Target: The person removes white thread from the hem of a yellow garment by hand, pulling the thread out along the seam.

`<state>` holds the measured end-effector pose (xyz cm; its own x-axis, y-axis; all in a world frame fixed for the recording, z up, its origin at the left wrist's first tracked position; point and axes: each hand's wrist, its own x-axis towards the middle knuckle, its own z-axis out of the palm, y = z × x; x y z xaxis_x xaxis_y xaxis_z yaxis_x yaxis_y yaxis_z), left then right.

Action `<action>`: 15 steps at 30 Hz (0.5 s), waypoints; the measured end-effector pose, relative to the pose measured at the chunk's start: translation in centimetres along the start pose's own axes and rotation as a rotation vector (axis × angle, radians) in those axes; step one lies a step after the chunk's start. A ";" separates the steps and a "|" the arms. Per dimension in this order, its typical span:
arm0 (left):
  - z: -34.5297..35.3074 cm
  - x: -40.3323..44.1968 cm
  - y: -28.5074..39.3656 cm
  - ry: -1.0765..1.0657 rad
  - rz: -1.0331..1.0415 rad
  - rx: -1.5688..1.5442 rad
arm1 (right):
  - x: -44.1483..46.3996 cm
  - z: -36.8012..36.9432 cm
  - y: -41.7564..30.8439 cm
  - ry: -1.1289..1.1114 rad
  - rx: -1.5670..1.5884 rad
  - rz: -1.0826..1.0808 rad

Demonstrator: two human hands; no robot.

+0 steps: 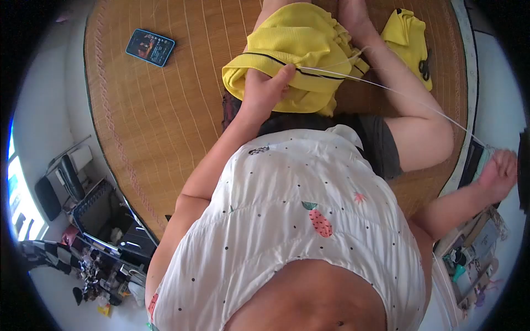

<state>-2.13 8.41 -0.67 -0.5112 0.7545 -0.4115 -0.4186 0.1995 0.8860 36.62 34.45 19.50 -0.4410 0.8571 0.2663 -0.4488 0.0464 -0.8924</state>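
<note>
The left hand pinches the black-striped edge of a bunched yellow textured cloth, thumb on top and fingers tucked underneath. The right hand, well out to the side, is curled closed at the far end of a thin white thread; whether it also holds a needle cannot be told. The thread runs taut from the cloth's striped edge, near the left thumb, across the bent right leg. The cloth lies over the lap, above a brown woven mat. Beyond that leg, black looped handles rest on a smaller folded yellow cloth. A blue-edged phone, screen lit, lies on the mat to the left.
</note>
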 end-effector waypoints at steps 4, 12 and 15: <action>0.4 0.0 -0.1 0.050 0.035 -0.080 | -3.0 -6.0 -7.2 0.355 -0.196 -0.154; 0.1 0.1 -0.1 0.057 -0.021 -0.140 | -9.1 -12.2 -6.2 1.291 -0.922 -0.302; 0.3 0.1 -0.3 0.051 0.022 -0.174 | -8.1 -10.0 -0.6 1.264 -1.004 -0.208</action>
<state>-1.84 8.64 -0.96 -0.5570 0.7242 -0.4066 -0.5283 0.0687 0.8463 48.26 32.66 14.28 0.6703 0.6215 0.4055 0.4662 0.0725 -0.8817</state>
